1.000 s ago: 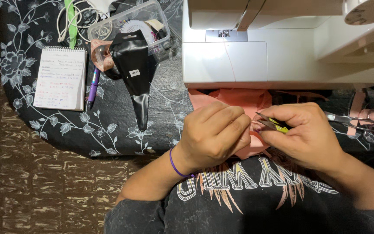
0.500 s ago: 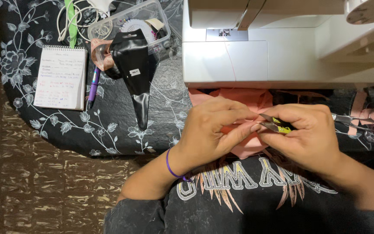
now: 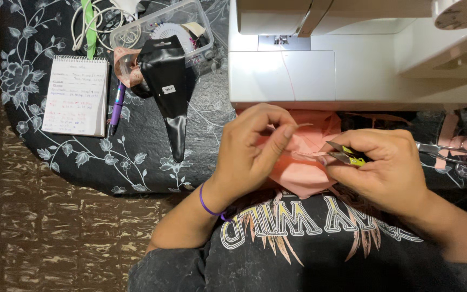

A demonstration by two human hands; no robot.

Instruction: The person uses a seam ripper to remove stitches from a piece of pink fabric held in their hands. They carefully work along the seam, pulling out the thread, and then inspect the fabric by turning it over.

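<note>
Count: one sewing machine [image 3: 352,59], one notepad [image 3: 77,96], one purple pen [image 3: 116,107], one scissors [image 3: 449,147], one clear plastic box [image 3: 160,30] holding pins and small notions. Left hand [image 3: 252,148]: grip pinched together on a thread end above the pink fabric [image 3: 304,162]. Right hand [image 3: 387,170]: grip clamped on small yellow-handled snips [image 3: 347,157], blades touching the fabric at the surface edge.
</note>
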